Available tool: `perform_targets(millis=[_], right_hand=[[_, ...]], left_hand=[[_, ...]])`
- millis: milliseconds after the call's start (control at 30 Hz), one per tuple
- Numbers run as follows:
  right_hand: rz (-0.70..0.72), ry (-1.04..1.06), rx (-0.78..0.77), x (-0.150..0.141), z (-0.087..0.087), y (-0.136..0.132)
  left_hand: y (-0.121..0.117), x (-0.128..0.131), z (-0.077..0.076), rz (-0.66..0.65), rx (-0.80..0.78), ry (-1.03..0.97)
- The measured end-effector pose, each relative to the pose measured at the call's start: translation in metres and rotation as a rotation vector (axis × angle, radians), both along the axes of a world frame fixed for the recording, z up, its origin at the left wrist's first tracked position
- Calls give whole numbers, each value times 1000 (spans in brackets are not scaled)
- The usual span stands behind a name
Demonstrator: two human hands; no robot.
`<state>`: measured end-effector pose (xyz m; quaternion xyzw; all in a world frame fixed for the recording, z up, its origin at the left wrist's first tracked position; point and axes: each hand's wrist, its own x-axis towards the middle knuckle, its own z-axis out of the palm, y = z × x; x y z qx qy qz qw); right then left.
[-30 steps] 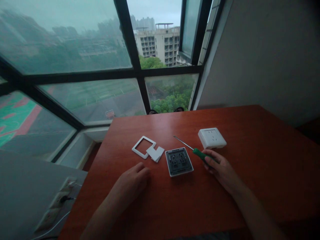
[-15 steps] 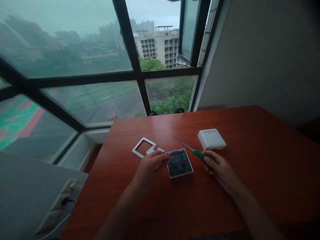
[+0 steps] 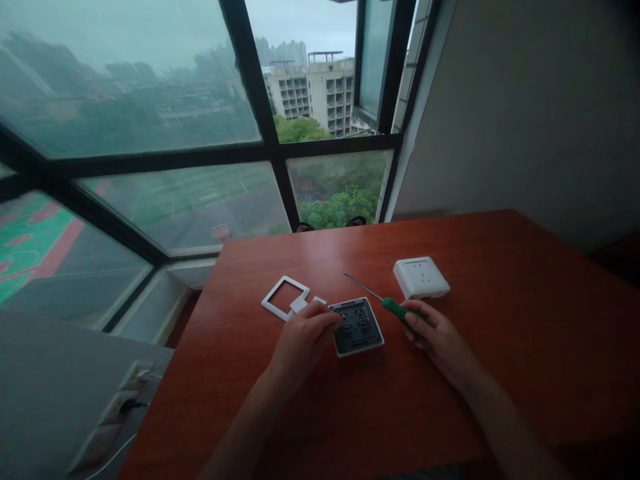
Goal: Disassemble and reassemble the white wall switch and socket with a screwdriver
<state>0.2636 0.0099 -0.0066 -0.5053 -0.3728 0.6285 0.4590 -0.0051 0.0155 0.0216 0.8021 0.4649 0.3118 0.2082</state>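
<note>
An opened wall switch (image 3: 359,333) with a dark inside and a pale rim lies on the table. My left hand (image 3: 313,330) is over its left edge, thumb and fingertips pinched together; whatever is between them is too small to make out. In my right hand (image 3: 433,330) is a screwdriver (image 3: 395,309) with a green handle, its thin shaft pointing up and left, away from the switch. A white square frame (image 3: 274,293) lies behind my left hand, with small white cover pieces (image 3: 299,304) beside it, partly hidden by my fingers.
A white wall socket (image 3: 423,277) sits on the brown table (image 3: 500,300) beyond my right hand. Windows rise behind the table's far edge. At the lower left, plugs and a cable are at wall sockets (image 3: 115,408).
The whole view has shifted slightly. Both hands keep nearly the same pose, the left fingertips still pinched at the switch and the screwdriver still in the right hand.
</note>
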Motion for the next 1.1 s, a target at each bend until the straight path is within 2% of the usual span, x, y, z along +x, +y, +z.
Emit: perform_targets(millis=[200, 667, 1100], right_hand=[[5, -5, 5, 2, -4, 1], [17, -15, 13, 2, -5, 0], [9, -22, 22, 1, -5, 1]], left_hand=[[-2, 1, -7, -1, -30, 30], [-6, 4, -4, 36, -66, -61], [-7, 4, -6, 94, -77, -11]])
